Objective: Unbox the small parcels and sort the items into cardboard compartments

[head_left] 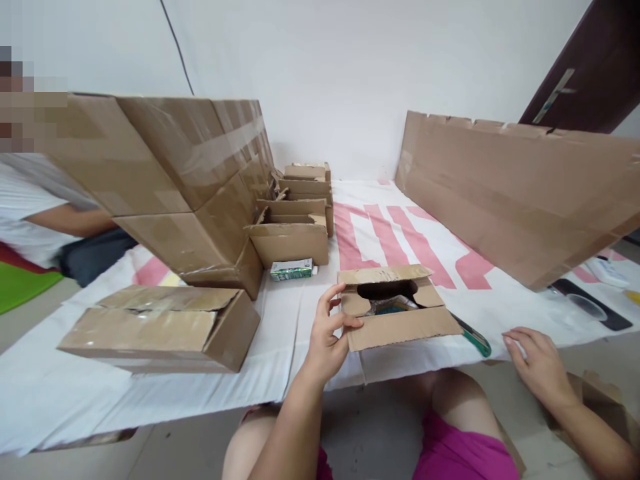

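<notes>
My left hand grips the left end of a small open cardboard box standing on a white sheet, thumb on its front flap. Something dark and shiny lies inside the box, too hidden to name. My right hand rests on the sheet to the right of the box, fingers curled loosely and holding nothing. A green-handled tool lies between the box and my right hand. My bare knees and pink shorts show at the bottom.
A tall stack of taped cartons stands at left, with a low flat carton before it. Several small open boxes line the back. A green-and-white packet lies near them. A long cardboard sheet leans at right. Another person sits at far left.
</notes>
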Motion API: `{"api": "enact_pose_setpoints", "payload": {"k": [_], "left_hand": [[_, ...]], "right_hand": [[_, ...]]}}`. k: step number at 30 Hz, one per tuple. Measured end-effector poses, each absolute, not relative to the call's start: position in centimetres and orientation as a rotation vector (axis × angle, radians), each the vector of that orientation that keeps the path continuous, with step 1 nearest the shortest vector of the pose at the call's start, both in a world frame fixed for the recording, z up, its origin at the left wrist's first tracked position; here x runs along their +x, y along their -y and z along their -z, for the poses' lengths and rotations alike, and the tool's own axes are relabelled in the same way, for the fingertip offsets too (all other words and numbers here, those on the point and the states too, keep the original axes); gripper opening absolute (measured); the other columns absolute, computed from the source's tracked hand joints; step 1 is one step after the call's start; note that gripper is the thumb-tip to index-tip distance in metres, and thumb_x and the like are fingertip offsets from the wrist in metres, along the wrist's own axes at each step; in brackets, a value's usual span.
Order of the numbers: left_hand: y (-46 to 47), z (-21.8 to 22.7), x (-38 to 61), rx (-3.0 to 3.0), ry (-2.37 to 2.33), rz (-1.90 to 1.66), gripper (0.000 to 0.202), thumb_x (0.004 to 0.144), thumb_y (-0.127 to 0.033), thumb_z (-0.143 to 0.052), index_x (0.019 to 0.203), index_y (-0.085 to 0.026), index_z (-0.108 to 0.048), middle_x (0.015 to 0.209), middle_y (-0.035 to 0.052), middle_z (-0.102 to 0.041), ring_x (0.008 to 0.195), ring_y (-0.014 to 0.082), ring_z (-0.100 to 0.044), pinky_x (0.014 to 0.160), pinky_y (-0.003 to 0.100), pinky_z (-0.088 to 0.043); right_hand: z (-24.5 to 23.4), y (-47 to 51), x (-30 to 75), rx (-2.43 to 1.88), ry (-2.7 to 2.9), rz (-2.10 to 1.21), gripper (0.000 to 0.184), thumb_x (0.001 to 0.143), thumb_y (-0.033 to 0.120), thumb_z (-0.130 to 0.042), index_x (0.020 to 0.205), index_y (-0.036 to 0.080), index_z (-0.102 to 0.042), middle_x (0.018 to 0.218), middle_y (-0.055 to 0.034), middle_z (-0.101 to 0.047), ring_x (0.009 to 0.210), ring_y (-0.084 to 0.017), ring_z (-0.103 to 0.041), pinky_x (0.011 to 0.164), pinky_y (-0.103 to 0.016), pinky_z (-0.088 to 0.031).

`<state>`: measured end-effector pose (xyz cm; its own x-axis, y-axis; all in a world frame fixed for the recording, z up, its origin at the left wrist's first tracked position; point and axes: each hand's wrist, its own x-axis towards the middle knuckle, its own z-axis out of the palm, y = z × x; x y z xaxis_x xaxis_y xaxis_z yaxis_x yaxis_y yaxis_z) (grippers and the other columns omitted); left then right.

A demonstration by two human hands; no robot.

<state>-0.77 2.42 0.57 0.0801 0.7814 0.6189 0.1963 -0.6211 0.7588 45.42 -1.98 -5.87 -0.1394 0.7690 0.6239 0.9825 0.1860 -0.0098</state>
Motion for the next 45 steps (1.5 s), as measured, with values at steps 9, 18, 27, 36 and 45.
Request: {"api": "enact_pose_setpoints", "payload": {"k": [9,18,27,36,45], "left_hand": [[-2.0,-1.4,-1.3,1.874,-0.988,-1.448,0.017,0.088,-0.021,-0.052,0.085,-0.021,-0.069,0.141,0.0087,-0.039,0.131,0.0283,-0.039,0.107,0.050,-0.033],[-2.5,-0.5,-0.7,1.738,-1.237,-1.424,0.056,0.069,-0.027,-0.077,0.117,-0.024,-0.048,0.142,0.0122,-0.030,0.137,0.0311,-0.030,0.109,0.052,-0.032],[-4.8,2.8,-2.2,1.593,-1.101,-1.209,0.147,0.042,-0.046,-0.090,0.149,-0.026,0.009,0.157,0.0203,0.010,0.145,0.0390,0.007,0.115,0.060,-0.002],[-5.0,3.3,-2.2,1.591,-1.035,-1.022,0.157,0.036,-0.043,-0.092,0.149,-0.021,0.014,0.157,0.0211,0.011,0.146,0.0362,0.008,0.118,0.055,-0.001],[-4.4,2.0,-3.8,1.469,-1.006,-1.087,0.089,0.054,-0.028,-0.086,0.133,-0.023,-0.043,0.141,0.0150,-0.041,0.130,0.0318,-0.041,0.102,0.046,-0.040]], "right_hand": [[-0.7,-0.3,37.8,-1.378,1.942,0.348,0.013,0.090,0.029,-0.051,0.092,0.022,-0.062,0.086,-0.0051,-0.066,0.083,-0.021,-0.061,0.079,-0.037,-0.048],[-7.0,-2.3,26.5,-1.090,2.208,-0.082,0.022,0.093,0.029,-0.048,0.111,0.024,-0.058,0.108,-0.0077,-0.065,0.104,-0.022,-0.061,0.089,-0.038,-0.051],[-6.5,-5.8,21.0,-1.256,2.701,-0.311,0.056,0.089,0.059,-0.043,0.126,0.020,-0.057,0.127,-0.0141,-0.060,0.118,-0.031,-0.054,0.097,-0.050,-0.044],[-6.6,-5.5,22.3,-1.241,2.812,-0.382,0.044,0.092,0.057,-0.039,0.103,0.027,-0.069,0.117,-0.0076,-0.065,0.113,-0.028,-0.055,0.092,-0.046,-0.045],[-6.5,-4.9,22.5,-1.267,2.782,-0.304,0.042,0.091,0.057,-0.041,0.097,0.025,-0.067,0.117,-0.0089,-0.065,0.111,-0.028,-0.057,0.089,-0.046,-0.047]]}}
